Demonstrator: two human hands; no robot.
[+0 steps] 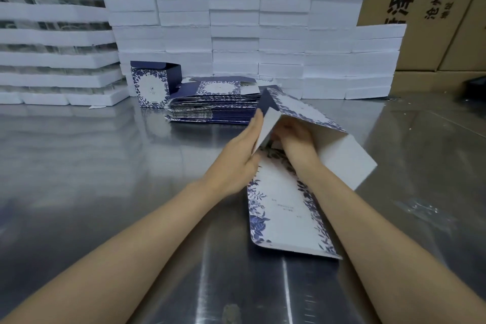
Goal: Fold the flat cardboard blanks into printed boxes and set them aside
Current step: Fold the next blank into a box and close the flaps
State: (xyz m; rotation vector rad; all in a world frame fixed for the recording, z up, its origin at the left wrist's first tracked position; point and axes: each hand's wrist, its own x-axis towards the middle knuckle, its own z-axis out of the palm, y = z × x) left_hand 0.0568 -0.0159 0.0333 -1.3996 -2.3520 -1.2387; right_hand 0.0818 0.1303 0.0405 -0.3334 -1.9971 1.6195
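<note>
A blue-and-white floral cardboard blank [284, 208] lies partly opened on the metal table [105, 179] in front of me. My left hand [244, 150] presses flat against the outside of a raised white flap. My right hand [294, 137] reaches inside the half-formed box, its fingers partly hidden under the upper printed panel. A stack of flat printed blanks [213, 108] lies beyond my hands. One folded printed box [153, 84] stands upright to the left of that stack, its lid flap open.
Stacks of white foam trays [236, 21] form a wall along the back of the table, with more at the left [52, 42]. Brown shipping cartons [434, 8] stand behind at the right. Clear plastic film [420, 210] lies on the table at right.
</note>
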